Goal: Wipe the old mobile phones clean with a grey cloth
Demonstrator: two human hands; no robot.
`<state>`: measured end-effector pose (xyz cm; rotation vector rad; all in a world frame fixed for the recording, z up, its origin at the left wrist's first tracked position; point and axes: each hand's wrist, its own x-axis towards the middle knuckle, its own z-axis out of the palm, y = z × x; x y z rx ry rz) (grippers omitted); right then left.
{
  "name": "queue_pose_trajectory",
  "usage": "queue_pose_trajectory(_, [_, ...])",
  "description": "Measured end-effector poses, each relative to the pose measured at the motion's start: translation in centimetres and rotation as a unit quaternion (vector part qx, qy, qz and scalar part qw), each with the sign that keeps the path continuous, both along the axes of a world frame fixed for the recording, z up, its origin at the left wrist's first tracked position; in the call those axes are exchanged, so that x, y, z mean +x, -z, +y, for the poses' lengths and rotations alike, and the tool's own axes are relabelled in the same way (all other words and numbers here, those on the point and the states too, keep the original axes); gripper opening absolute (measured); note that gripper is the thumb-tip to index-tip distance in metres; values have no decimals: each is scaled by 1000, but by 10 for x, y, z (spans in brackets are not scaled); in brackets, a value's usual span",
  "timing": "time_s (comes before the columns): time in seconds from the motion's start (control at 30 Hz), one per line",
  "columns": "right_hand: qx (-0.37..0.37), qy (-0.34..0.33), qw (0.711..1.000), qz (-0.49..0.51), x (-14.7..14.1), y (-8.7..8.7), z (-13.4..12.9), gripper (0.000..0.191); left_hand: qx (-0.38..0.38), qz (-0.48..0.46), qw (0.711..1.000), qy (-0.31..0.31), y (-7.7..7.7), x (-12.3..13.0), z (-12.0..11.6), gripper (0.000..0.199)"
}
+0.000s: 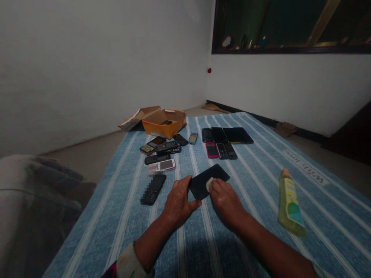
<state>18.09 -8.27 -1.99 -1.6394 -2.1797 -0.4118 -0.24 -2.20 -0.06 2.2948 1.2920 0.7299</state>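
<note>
A dark smartphone (pixel 203 181) lies on the striped blue cloth in front of me. My left hand (pixel 180 199) grips its near left end, thumb along the lower edge and fingers at the upper corner. My right hand (pixel 225 199) is closed on a small whitish wiping pad (pixel 210 184), pressed against the dark face of the smartphone; the pad is partly hidden by the fingers. Left of my left hand rests a black keypad phone (pixel 155 188), partly pixelated. Just beyond it is a pink-and-white phone (pixel 162 165).
An open orange box (pixel 164 125) stands at the far left with several phones before it. At the far right, dark phones (pixel 238 135) and a pink phone (pixel 212 150) lie in rows. A bottle of yellow liquid (pixel 290 204) lies right. The blue cloth (pixel 255 231) covers the surface.
</note>
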Motion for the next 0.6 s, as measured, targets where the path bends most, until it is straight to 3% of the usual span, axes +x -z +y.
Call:
queue_pose_trajectory(0.13, [-12,38,999,3,1,0,8,22,2,-3,1000,3,0,0,0,72])
queue_pose_trajectory(0.33, [7,-46,999,-15,-30,3,-6,17,4,-2,1000,6,-3,0,0,68])
queue_pose_trajectory(0.6, [-6,-24,1000,1,-11,-2,-6,19,-2,-4,1000,5,-2,-1,0,71])
